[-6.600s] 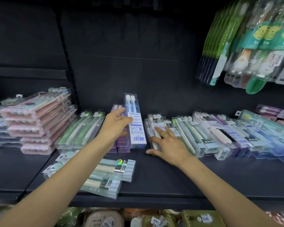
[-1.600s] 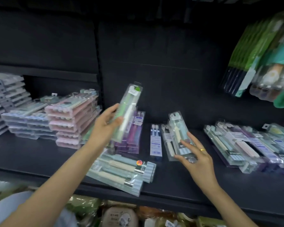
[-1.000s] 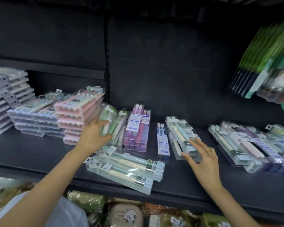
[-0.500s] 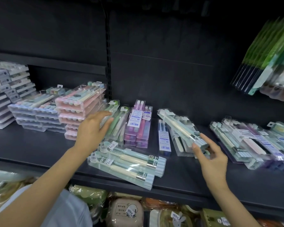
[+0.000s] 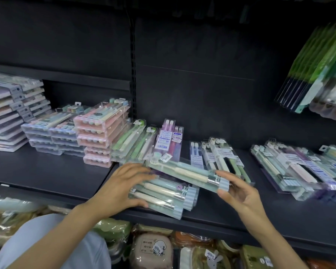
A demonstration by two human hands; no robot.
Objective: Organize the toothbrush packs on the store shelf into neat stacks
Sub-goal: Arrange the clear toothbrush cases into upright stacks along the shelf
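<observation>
Clear rigid plastic packs, each holding mint and cream toothbrushes, sit in a loose pile (image 5: 163, 199) at the black shelf (image 5: 47, 171) front edge. Top mint pack (image 5: 188, 174) lies skewed across the pile, silver band and ribbed pale-blue end to the right. Left hand (image 5: 122, 188) rests flat on the pile, grip spread, thumb against the near edge. Right hand (image 5: 239, 193) pinches the top pack's ribbed end, thumb under, fingers above. Behind: pink boxed stack (image 5: 103, 133), green packs (image 5: 132, 142), purple packs (image 5: 169, 140), glossy film.
</observation>
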